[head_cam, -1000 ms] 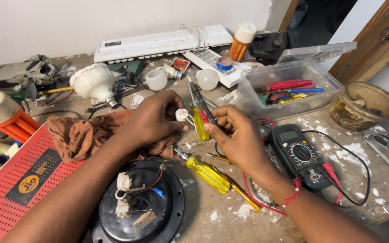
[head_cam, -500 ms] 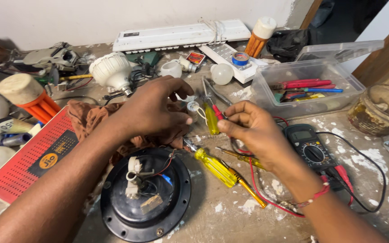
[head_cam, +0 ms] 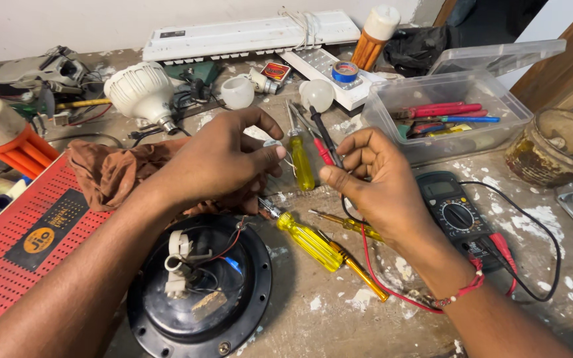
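Between the two hands, near the middle of the view, the fingers of the right hand (head_cam: 373, 182) are pinching two thin probes, one black (head_cam: 321, 132) and one red (head_cam: 323, 151), thumb pressed against forefinger, with the tips pointing toward 11 o'clock. Those fingers are nearly closed around the probe shafts, the rest curling loosely. At 9 o'clock from them, the left hand (head_cam: 217, 166) is lying knuckles up, its fingers bent and drawn together over a small pale part (head_cam: 272, 144) at the fingertips; how firmly it is gripping cannot be told. A yellow-handled screwdriver (head_cam: 301, 162) is lying on the worktop (head_cam: 339, 318) between the hands. Under the left hand a brown rag (head_cam: 111, 174) is bunching. At 6 o'clock from the fingers, a second yellow screwdriver (head_cam: 308, 240) is resting just beside a slim amber-handled one (head_cam: 358, 272). A black multimeter (head_cam: 455, 215) is sitting at 3 o'clock of the right hand, its red lead (head_cam: 392, 292) looping under the wrist. At 7 o'clock a round black housing (head_cam: 200, 285) with wires is lying open. Farther out, at 1 o'clock, a clear plastic box (head_cam: 459, 109) is holding tools, and at 10 o'clock a white lamp bulb (head_cam: 142, 93) is lying on its side. A red perforated panel (head_cam: 28, 238) is lying at 8 o'clock.
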